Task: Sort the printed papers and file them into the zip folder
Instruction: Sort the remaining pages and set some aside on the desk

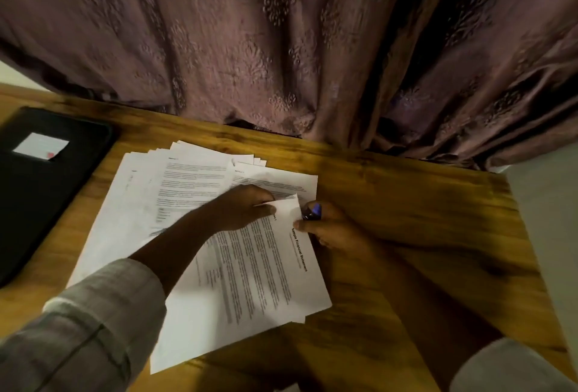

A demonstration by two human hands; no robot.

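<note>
Several printed papers (pixel 194 179) lie fanned out on a wooden table (pixel 406 204). On top lies a sheet headed "Sample Financial Statement" (pixel 266 269), turned sideways. My left hand (pixel 244 207) pinches its lifted far corner. My right hand (pixel 328 229) touches the same corner with the thumb and grips a small blue and black object (pixel 312 212), perhaps a stapler. A black zip folder (pixel 40 185) with a white label lies at the far left, apart from both hands.
A purple patterned curtain (pixel 281 47) hangs along the table's far edge. The table's right edge (pixel 513 235) runs close beside my right arm. Bare wood shows to the right of the papers and in front of them.
</note>
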